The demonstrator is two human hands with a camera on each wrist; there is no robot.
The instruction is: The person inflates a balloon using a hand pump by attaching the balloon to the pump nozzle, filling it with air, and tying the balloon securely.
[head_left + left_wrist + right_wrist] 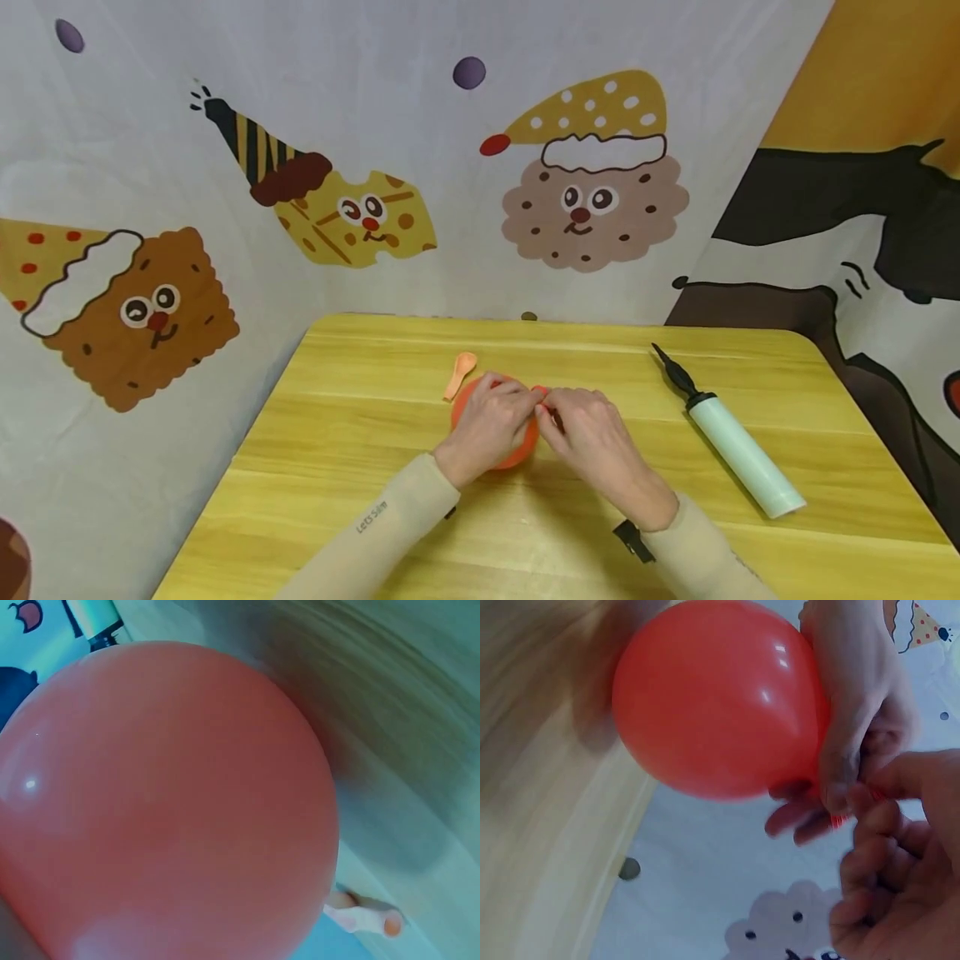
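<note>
An inflated red balloon (517, 457) hangs beneath my left hand (489, 423), just over the table. That hand pinches the balloon at its neck, as the right wrist view shows. My right hand (600, 437) meets it fingertip to fingertip, its thumb and forefinger pinching the red neck end (841, 822). The balloon's round body (172, 802) fills much of the left wrist view. Fingers partly hide the neck, so I cannot tell whether it is knotted.
A small peach spoon-shaped piece (461, 375) lies on the wooden table (315, 483) behind the balloon. To the right rests a hand balloon pump (750, 462), pale green with a black nozzle. A cloth with cartoon figures (420, 292) hangs behind the table.
</note>
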